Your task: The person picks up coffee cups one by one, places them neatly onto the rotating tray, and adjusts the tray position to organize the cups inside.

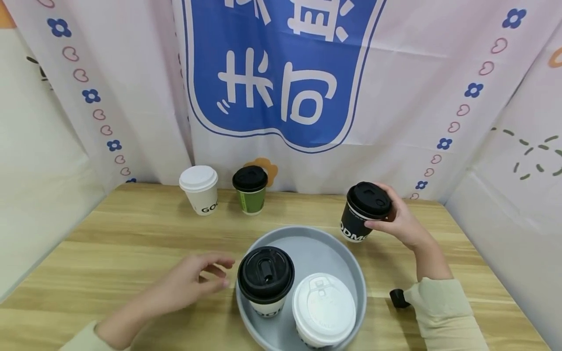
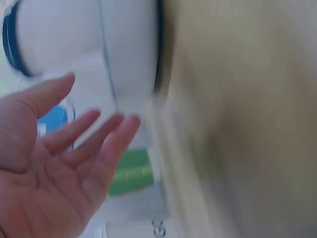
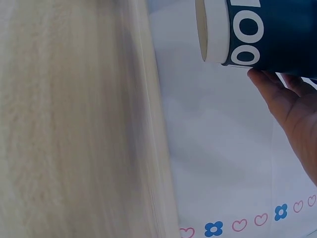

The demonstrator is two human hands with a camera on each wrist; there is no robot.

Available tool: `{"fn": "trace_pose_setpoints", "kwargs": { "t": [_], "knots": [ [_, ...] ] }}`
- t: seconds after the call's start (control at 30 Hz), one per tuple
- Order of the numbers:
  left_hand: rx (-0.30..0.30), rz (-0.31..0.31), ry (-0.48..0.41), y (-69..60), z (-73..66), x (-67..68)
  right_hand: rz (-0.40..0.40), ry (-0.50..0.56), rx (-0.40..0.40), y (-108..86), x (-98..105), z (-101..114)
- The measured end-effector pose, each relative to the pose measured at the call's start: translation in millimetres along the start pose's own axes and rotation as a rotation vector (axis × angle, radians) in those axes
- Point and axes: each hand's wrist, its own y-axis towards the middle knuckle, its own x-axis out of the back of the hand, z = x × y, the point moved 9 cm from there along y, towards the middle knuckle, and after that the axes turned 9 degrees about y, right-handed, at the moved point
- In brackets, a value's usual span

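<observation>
My right hand (image 1: 406, 224) grips a dark paper coffee cup (image 1: 354, 222) with a black lid, thumb on the near side. In the right wrist view the cup's white base (image 3: 217, 32) shows apart from the tabletop. Fingers spread and bent loosely, my left hand (image 1: 189, 282) holds nothing just left of the round grey tray (image 1: 307, 246). On that tray stand a white paper cup with a black lid (image 1: 266, 274), nearest my left fingers, and another cup with a white lid (image 1: 325, 309).
Towards the back of the wooden table (image 1: 131, 234) stand a white cup with a white lid (image 1: 201, 192) and a smaller green cup with a black lid (image 1: 252, 200). A printed curtain (image 1: 272, 97) hangs behind. A small black object (image 1: 398, 298) sits by the right sleeve.
</observation>
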Motion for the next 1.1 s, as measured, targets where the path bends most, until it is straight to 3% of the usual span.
{"fn": "trace_pose_setpoints", "kwargs": {
  "t": [0.1,0.3,0.43,0.5,0.73,1.1],
  "knots": [
    [0.052,-0.047,0.006,-10.8,-6.2,-8.4,0.001,0.002,0.007,-0.7,0,0],
    [0.189,-0.088,0.187,-23.0,-8.3,-25.3,0.001,-0.003,-0.005,-1.5,-1,0],
    [0.281,-0.084,0.178,-28.6,-4.6,-35.2,0.003,-0.001,-0.004,-1.4,-2,0],
    [0.281,-0.086,0.169,-29.2,-5.2,-38.1,0.005,0.004,0.000,-0.8,-2,0],
    [0.144,-0.106,0.199,-26.8,-15.2,-44.5,0.013,0.010,0.009,0.3,-3,1],
    [0.117,-0.133,0.200,-25.6,-18.0,-45.0,0.014,0.020,0.002,0.1,-3,3]
  ]
}}
